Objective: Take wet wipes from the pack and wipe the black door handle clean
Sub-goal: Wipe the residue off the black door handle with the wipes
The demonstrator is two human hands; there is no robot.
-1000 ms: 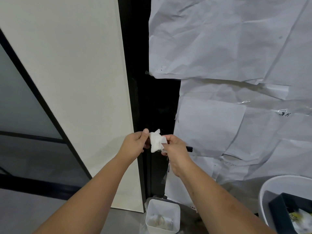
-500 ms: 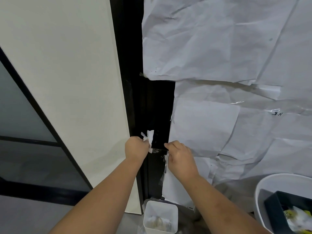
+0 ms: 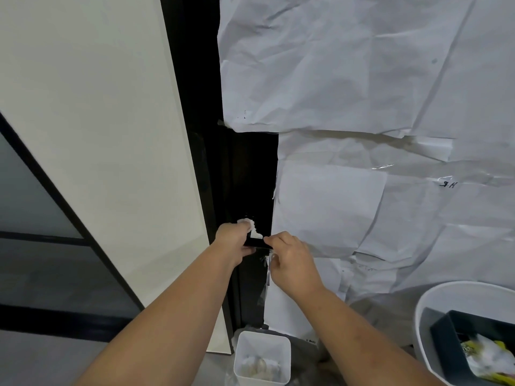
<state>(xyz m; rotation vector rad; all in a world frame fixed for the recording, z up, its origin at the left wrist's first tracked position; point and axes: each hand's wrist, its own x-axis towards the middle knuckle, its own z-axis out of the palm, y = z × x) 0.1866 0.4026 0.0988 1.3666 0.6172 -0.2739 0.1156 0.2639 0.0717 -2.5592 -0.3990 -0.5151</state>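
Up close, left hand (image 3: 232,240) curled round a crumpled white wet wipe (image 3: 250,227) against the black door handle (image 3: 257,243), right hand (image 3: 292,260) pinching the handle's other end, paper-covered door (image 3: 362,107), white bin (image 3: 262,358) on floor below.

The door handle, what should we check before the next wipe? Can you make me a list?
1. Wet wipe held in the left hand: ok.
2. Wipe touching the black door handle: ok, it lies on the handle's left end.
3. Right hand steadying the handle: ok, fingertips pinch its right part.
4. Handle already clean: cannot tell, it is too dark.
5. Small white bin below, ready for used wipes: ok.
6. Wipe still wet: cannot tell.
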